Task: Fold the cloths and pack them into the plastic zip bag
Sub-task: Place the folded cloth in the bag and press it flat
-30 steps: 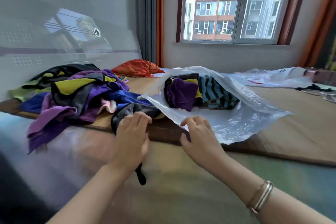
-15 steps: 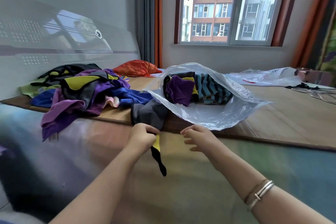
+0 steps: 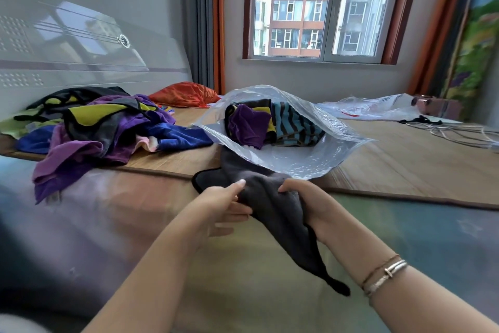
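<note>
The person holds a grey cloth [image 3: 272, 205] with black edging between both hands, low over the near edge of the bed [image 3: 405, 159]. The left hand [image 3: 221, 208] lies against the cloth's left side with its fingers mostly straight, the forefinger tip resting on top of the fabric. The right hand [image 3: 305, 203] grips the cloth from the right, its thumb curled over the top, and a pointed tail of the cloth hangs down below the right forearm. Two bracelets [image 3: 383, 273] sit on the right wrist. The cloth's far end runs up under the mouth of the clear plastic zip bag [image 3: 310, 159], which lies open on the bed's woven mat just beyond the hands. Inside the bag sit folded cloths [image 3: 270, 124], one purple, one striped blue and dark, with some yellow showing. To the left, a loose heap of unfolded cloths [image 3: 102, 127] in purple, blue, yellow and black lies on the mat, part of it spilling over the near edge. An orange bundle [image 3: 186, 95] rests behind the heap near the curtain, and more clear plastic [image 3: 378, 108] lies at the far right, under the window [image 3: 321, 8].
</note>
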Action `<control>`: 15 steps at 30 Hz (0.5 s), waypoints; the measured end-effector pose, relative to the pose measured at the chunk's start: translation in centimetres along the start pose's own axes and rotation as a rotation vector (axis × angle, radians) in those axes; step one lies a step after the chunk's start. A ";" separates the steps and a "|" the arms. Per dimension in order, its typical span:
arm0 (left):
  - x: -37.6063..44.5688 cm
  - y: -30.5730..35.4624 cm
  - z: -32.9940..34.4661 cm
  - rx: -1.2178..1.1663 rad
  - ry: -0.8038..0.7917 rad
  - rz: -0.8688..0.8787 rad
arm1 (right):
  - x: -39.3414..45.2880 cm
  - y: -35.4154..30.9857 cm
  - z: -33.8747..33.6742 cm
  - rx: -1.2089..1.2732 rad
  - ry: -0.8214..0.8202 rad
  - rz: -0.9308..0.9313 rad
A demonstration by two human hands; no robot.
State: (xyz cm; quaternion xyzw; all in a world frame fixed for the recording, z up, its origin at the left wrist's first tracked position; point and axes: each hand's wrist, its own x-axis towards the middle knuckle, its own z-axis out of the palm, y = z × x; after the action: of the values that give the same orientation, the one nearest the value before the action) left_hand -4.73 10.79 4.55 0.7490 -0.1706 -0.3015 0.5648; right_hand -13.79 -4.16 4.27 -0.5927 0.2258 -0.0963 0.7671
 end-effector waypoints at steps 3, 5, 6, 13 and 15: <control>0.9 -1.3 0.7 -0.022 0.061 -0.128 | -0.4 -0.6 -1.1 0.054 -0.055 -0.070; 1.4 -1.7 1.5 -0.165 -0.065 -0.146 | -0.9 -1.1 -1.6 0.086 -0.117 -0.099; 1.5 -1.4 1.8 -0.268 -0.105 -0.119 | -1.4 -1.4 -1.6 0.098 -0.143 -0.114; 1.5 0.8 2.2 -0.724 -0.043 0.188 | -0.3 -1.6 -3.6 0.331 0.014 -0.126; 1.2 1.0 2.1 -0.733 -0.023 0.224 | 0.0 -1.4 -3.8 0.369 0.020 -0.090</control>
State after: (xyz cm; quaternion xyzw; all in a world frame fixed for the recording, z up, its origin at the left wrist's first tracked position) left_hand -5.06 8.26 4.79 0.4708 -0.1387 -0.2873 0.8225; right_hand -15.39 -7.86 4.88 -0.4505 0.1854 -0.1761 0.8554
